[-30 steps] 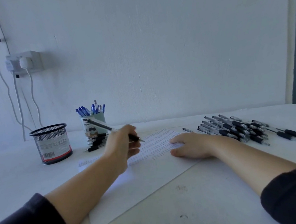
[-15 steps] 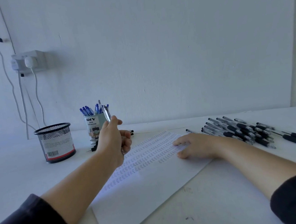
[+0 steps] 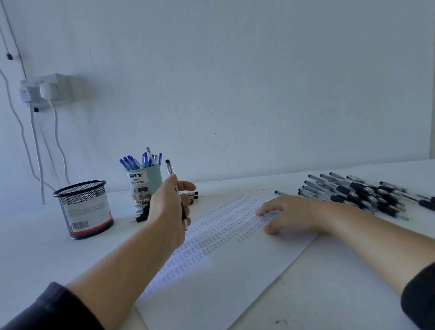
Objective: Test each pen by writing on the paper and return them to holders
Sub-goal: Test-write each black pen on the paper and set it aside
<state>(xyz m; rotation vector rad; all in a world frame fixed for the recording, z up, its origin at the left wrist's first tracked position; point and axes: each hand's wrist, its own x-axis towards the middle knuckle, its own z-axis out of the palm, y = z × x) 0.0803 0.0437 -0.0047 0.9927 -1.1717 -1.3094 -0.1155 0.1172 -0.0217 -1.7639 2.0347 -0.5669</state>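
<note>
Our left hand grips a clear-barrelled black-capped pen near upright, long axis vertical, cap end up, just right of the pale green cup holder of blue pens. Our right hand lies flat on the white written-on paper sheet. We judge testing done; next, drop the pen into a holder, perhaps the black mesh cup.
</note>
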